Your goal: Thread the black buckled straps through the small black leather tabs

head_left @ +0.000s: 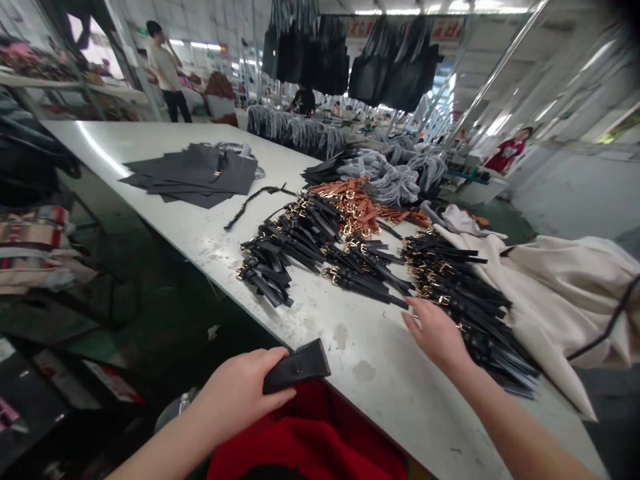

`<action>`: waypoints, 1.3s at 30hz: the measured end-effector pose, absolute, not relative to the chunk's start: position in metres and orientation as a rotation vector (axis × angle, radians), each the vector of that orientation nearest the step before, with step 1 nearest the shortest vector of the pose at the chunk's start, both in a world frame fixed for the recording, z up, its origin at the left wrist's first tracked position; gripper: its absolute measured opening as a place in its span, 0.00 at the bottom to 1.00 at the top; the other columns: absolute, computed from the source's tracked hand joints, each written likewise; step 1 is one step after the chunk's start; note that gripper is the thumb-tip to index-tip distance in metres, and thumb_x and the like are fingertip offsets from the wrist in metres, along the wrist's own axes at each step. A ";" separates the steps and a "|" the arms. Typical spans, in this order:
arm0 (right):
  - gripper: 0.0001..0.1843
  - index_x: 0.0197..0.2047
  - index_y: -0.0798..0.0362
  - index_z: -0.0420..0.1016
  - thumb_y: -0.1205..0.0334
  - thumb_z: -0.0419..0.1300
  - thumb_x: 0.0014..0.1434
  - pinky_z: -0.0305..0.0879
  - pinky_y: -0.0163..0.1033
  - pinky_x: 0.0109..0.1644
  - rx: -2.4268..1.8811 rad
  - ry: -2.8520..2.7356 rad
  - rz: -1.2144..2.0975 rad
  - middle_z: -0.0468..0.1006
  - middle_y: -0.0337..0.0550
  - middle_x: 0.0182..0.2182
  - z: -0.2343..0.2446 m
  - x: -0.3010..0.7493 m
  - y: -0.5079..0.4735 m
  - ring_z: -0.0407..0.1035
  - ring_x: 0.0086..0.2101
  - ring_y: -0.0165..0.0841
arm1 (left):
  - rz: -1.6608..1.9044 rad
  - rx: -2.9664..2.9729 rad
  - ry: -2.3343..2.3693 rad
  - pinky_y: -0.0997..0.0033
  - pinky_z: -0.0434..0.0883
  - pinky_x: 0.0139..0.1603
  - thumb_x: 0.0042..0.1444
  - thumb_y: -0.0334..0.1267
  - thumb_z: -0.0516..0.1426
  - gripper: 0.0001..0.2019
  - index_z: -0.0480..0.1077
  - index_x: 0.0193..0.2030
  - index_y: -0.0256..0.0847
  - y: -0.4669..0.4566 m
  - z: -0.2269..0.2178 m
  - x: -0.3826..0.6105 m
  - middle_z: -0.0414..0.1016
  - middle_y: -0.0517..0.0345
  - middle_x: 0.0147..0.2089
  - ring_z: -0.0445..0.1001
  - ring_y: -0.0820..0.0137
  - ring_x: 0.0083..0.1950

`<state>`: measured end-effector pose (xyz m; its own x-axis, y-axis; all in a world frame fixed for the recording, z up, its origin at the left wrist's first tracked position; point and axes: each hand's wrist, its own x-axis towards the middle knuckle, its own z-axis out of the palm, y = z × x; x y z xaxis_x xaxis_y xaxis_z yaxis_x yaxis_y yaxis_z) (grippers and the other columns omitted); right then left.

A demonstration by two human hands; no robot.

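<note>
No text, label, brand or number can be read anywhere in the view. Red marks are seen on pale banners (445,28) hung under the ceiling behind the dark hanging bags (395,67), but they are too blurred and too small to be made out. A small green sign (142,31) is fixed to the far wall at the upper left; its wording cannot be told either. No printing is shown on the black piece (296,367) gripped in the left hand (240,393).
</note>
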<state>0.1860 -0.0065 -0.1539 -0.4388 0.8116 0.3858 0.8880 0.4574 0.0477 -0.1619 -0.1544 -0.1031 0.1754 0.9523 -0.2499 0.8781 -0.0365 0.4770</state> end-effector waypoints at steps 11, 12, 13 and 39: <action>0.16 0.42 0.52 0.70 0.53 0.54 0.53 0.58 0.42 0.41 -1.454 -2.345 0.229 0.71 0.45 0.35 -0.190 0.092 0.022 0.64 0.37 0.37 | 0.159 1.866 1.764 0.70 0.66 0.46 0.49 0.52 0.52 0.22 0.64 0.51 0.49 -0.156 -0.102 -0.183 0.73 0.57 0.47 0.71 0.65 0.45; 0.15 0.41 0.52 0.70 0.53 0.54 0.53 0.59 0.42 0.40 -1.434 -2.340 0.303 0.71 0.44 0.35 -0.191 0.097 0.011 0.64 0.36 0.36 | 0.154 1.864 1.758 0.69 0.66 0.46 0.50 0.52 0.52 0.22 0.64 0.51 0.49 -0.155 -0.102 -0.184 0.72 0.57 0.47 0.70 0.65 0.45; 0.14 0.40 0.52 0.70 0.54 0.54 0.52 0.59 0.41 0.40 -1.413 -2.340 0.364 0.71 0.44 0.35 -0.191 0.101 -0.001 0.64 0.36 0.36 | 0.149 1.868 1.747 0.69 0.65 0.46 0.50 0.52 0.52 0.22 0.64 0.51 0.48 -0.155 -0.101 -0.184 0.72 0.57 0.47 0.70 0.65 0.45; 0.13 0.36 0.53 0.73 0.63 0.47 0.56 0.55 0.37 0.41 -1.387 -2.350 0.410 0.72 0.45 0.33 -0.187 0.130 -0.051 0.64 0.37 0.34 | -0.517 2.402 1.610 0.69 0.66 0.33 0.50 0.60 0.46 0.24 0.66 0.42 0.44 -0.099 -0.049 -0.069 0.75 0.53 0.36 0.73 0.63 0.36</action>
<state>0.1300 -0.0510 -0.1866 -0.4407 0.8807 0.1739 0.7696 0.4704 -0.4317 -0.0690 -0.0992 -0.0486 0.3443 0.8514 -0.3956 0.9227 -0.3848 -0.0250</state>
